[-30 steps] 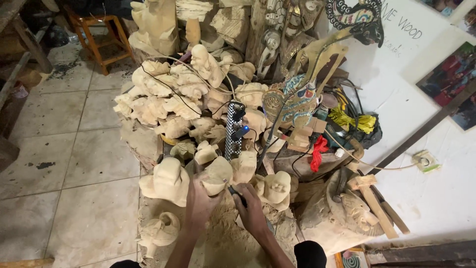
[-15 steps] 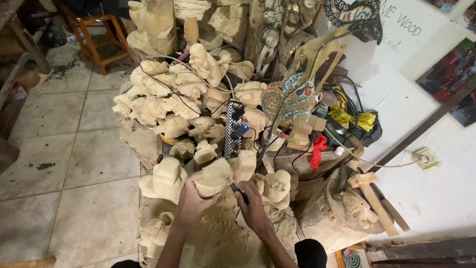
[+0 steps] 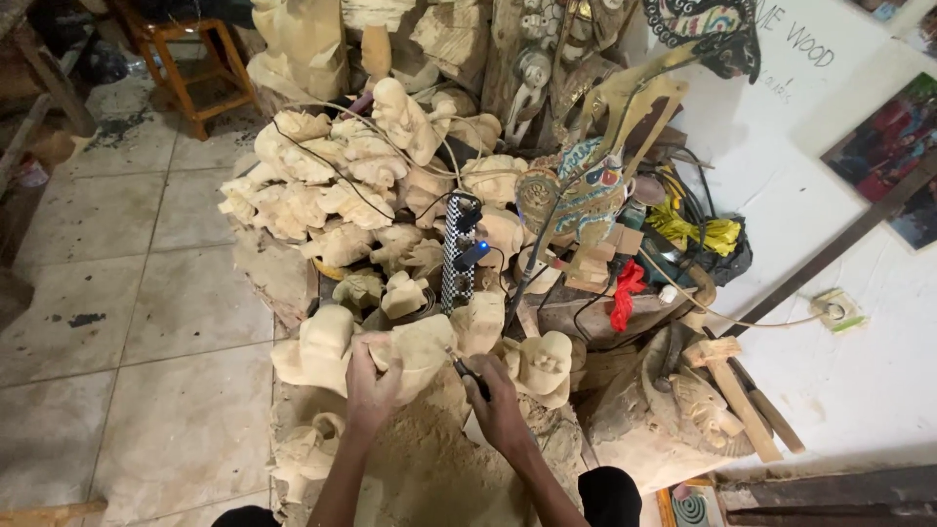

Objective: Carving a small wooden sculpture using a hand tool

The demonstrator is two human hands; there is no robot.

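Pale wooden carving (image 3: 422, 349) gripped in left hand (image 3: 371, 384) — right hand (image 3: 500, 402) fingers wrapped around dark carving tool (image 3: 468, 373)

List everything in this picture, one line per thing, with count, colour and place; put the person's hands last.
carving in hand: one, pale wood, bottom centre
carving tool: one, dark, against that carving
unfinished carvings: many, pale wood, heaped in the centre
power strip: one, black-and-white chequered, upright in the heap
painted puppet figure: one, blue and gold, right of centre
red cloth: one, right of the strip
wooden mallet: one, brown, lower right
stool: one, orange-brown, top left
left hand: steadies the carving
right hand: grips the tool
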